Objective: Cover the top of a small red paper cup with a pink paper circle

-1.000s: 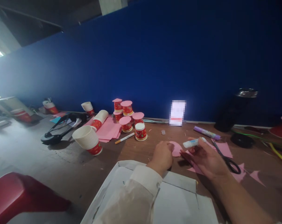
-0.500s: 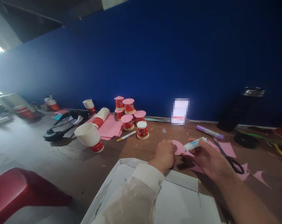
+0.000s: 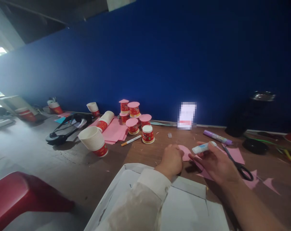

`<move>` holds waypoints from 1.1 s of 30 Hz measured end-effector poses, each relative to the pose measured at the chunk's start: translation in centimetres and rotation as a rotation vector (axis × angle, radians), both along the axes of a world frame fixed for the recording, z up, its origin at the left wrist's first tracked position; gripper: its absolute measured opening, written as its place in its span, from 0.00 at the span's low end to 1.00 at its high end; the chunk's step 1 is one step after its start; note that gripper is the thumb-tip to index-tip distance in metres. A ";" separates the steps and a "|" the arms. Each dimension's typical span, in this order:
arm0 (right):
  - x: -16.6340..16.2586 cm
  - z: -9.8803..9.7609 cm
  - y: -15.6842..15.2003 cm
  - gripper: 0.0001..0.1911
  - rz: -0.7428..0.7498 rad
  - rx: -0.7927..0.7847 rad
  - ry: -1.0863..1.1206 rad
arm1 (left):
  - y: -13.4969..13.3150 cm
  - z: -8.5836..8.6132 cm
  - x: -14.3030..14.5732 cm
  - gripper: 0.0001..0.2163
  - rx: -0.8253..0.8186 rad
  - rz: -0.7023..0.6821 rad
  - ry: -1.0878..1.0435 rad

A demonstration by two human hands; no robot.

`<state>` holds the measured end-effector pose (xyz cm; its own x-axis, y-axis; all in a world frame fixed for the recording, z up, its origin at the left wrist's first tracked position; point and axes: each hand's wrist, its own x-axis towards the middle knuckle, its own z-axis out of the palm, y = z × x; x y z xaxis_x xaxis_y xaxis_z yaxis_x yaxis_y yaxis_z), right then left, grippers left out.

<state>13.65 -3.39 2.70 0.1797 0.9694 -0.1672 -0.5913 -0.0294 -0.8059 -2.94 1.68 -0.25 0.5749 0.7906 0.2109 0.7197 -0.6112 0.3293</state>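
Observation:
My left hand [image 3: 171, 159] is closed on the edge of a pink paper circle [image 3: 185, 152] that it holds just above the brown table. My right hand [image 3: 214, 161] grips a white glue stick [image 3: 201, 148], tip pointing left toward the circle. Pink paper scraps [image 3: 234, 155] lie under and beside my right hand. Black scissors [image 3: 240, 163] rest just right of it. A white sheet [image 3: 181, 205] lies under my left sleeve.
Red paper cups capped with pink discs [image 3: 136, 118] cluster at the back, with pink sheets [image 3: 114, 131], a stack of cups lying on its side [image 3: 93, 141] and a marker [image 3: 131, 140]. A purple glue tube [image 3: 217, 137] and dark items sit at right. A red stool [image 3: 20, 199] is bottom left.
The view shifted slightly. My hands stay together over the pink circle; the glue stick remains close to the circle's edge.

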 end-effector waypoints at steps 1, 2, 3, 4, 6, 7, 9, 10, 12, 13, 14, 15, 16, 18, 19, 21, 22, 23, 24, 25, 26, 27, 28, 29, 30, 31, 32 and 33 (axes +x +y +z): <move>0.1 0.3 -0.2 0.19 0.006 -0.018 0.015 | 0.0 0.1 0.1 0.08 -0.007 -0.002 0.011; 0.2 0.6 -0.3 0.20 0.014 -0.041 0.026 | 0.0 0.2 0.1 0.08 -0.018 -0.002 0.023; 0.3 0.9 -0.6 0.22 0.023 -0.068 0.029 | 0.0 0.4 0.1 0.08 -0.032 0.000 0.036; 0.2 1.2 -0.7 0.22 0.033 -0.089 0.030 | 0.0 0.6 0.2 0.08 -0.048 0.002 0.047; 0.0 1.4 -1.0 0.20 0.056 -0.102 0.024 | -0.1 1.1 0.2 0.09 -0.083 0.016 0.062; -0.3 1.4 -1.0 0.18 0.069 -0.093 0.022 | -0.2 1.3 0.2 0.10 -0.094 0.023 0.065; -0.8 1.2 -0.9 0.15 0.093 -0.069 0.024 | -0.4 1.8 0.1 0.10 -0.105 0.037 0.076; -1.0 1.1 -0.8 0.15 0.097 -0.058 0.027 | -0.5 2.0 0.1 0.10 -0.105 0.042 0.081; -1.2 0.9 -0.7 0.16 0.086 -0.051 0.027 | -0.7 2.1 0.0 0.10 -0.104 0.047 0.085; -1.3 0.8 -0.6 0.17 0.076 -0.054 0.017 | -0.7 2.0 0.0 0.10 -0.103 0.046 0.081; -1.3 0.7 -0.5 0.18 0.062 -0.059 0.001 | -0.7 1.8 0.0 0.10 -0.101 0.043 0.073; -1.2 0.7 -0.5 0.18 0.047 -0.067 -0.017 | -0.6 1.6 0.0 0.10 -0.094 0.036 0.063; -1.2 0.6 -0.4 0.19 0.034 -0.078 -0.035 | -0.6 1.3 0.0 0.09 -0.083 0.027 0.052; -0.9 0.7 -0.4 0.19 0.011 -0.085 -0.049 | -0.4 0.9 0.0 0.09 -0.050 0.007 0.030; -0.8 0.8 -0.5 0.18 0.007 -0.082 -0.046 | -0.4 0.7 0.0 0.09 -0.038 0.002 0.027; -0.5 1.1 -0.6 0.17 0.023 -0.078 -0.034 | -0.3 0.6 0.1 0.09 -0.024 0.006 0.048; -0.4 1.3 -0.7 0.17 0.036 -0.080 -0.028 | -0.3 0.7 0.1 0.09 -0.027 0.010 0.070; -0.2 1.4 -0.8 0.18 0.048 -0.087 -0.027 | -0.3 0.9 0.1 0.09 -0.033 0.017 0.096; -0.1 1.6 -1.0 0.18 0.058 -0.095 -0.030 | -0.3 1.1 0.2 0.09 -0.040 0.027 0.120; -0.1 1.7 -1.1 0.18 0.061 -0.104 -0.038 | -0.4 1.4 0.2 0.09 -0.044 0.034 0.133; 0.0 1.8 -1.2 0.17 0.056 -0.110 -0.050 | -0.5 1.6 0.2 0.10 -0.049 0.038 0.140; 0.0 1.8 -1.2 0.17 0.046 -0.115 -0.063 | -0.6 1.9 0.3 0.12 -0.054 0.041 0.143; -0.1 1.8 -1.2 0.17 0.035 -0.118 -0.077 | -0.8 2.1 0.3 0.14 -0.053 0.040 0.143; -0.1 1.8 -1.2 0.16 0.024 -0.120 -0.087 | -0.9 2.3 0.3 0.16 -0.050 0.034 0.146; -0.2 1.8 -1.2 0.17 0.016 -0.118 -0.092 | -1.1 2.4 0.3 0.17 -0.044 0.025 0.151; -0.2 1.8 -1.2 0.17 0.015 -0.112 -0.095 | -1.2 2.5 0.4 0.17 -0.036 0.015 0.160; -0.3 1.8 -1.1 0.17 0.019 -0.106 -0.095 | -1.3 2.4 0.4 0.16 -0.025 0.005 0.168; -0.3 1.8 -1.1 0.17 0.026 -0.103 -0.093 | -1.3 2.3 0.4 0.15 -0.014 -0.006 0.176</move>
<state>13.37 -4.53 4.47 0.1741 0.9526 -0.2496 -0.5124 -0.1288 -0.8490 -2.53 0.37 2.09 0.6063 0.7895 0.0955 0.7636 -0.6114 0.2075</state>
